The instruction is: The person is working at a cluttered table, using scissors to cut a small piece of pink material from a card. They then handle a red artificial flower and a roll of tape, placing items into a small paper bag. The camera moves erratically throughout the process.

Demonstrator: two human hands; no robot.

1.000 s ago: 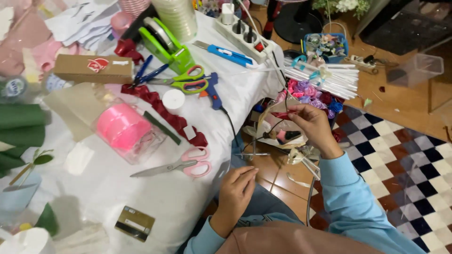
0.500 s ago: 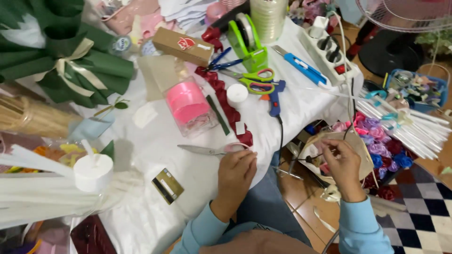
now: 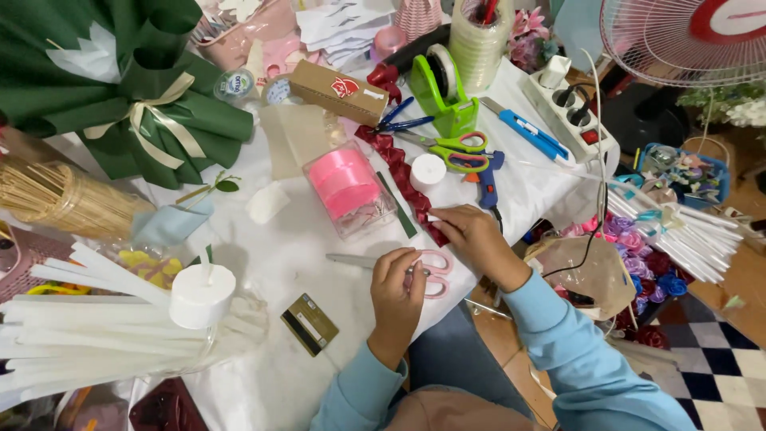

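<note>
Left hand [image 3: 396,281]: fingers curled down onto the pink-handled scissors [image 3: 399,264], covering the pivot and part of the finger loops; whether the fingers have closed around the handles or only press on them cannot be told. Right hand [image 3: 472,237]: fingertips pinched together on the near end of the dark red ribbon [image 3: 399,172], a small white tip showing at the pinch.

Landmark: the pink-handled scissors, lying flat on the white tablecloth [image 3: 271,239] near the table's front edge.
- Scissors: slim grey metal blades pointing away from the left hand, toward the person's left; glossy pink plastic loops between the two hands.
- Ribbon: just beyond the scissors, a ruffled, satin-like strip running away from the right hand toward the far side of the table.
- Clear plastic box [image 3: 351,191]: beyond the scissors, beside the ribbon, rectangular, holding a roll of bright pink ribbon.
- Green-and-orange scissors [image 3: 451,150]: farther beyond, past the ribbon.
- Green tape dispenser [image 3: 441,94]: farther still, moulded plastic.
- Small gold-and-black card [image 3: 309,323]: near the scissors, on the left-hand side, flat.
- White paper-wrapped sticks [image 3: 96,327]: well apart, on the left-hand side.

Pose: both forearms in light blue sleeves come up from the lower edge; left wrist bent, palm down; right arm angled in from the right, hand low over the cloth, knuckles up.
</note>
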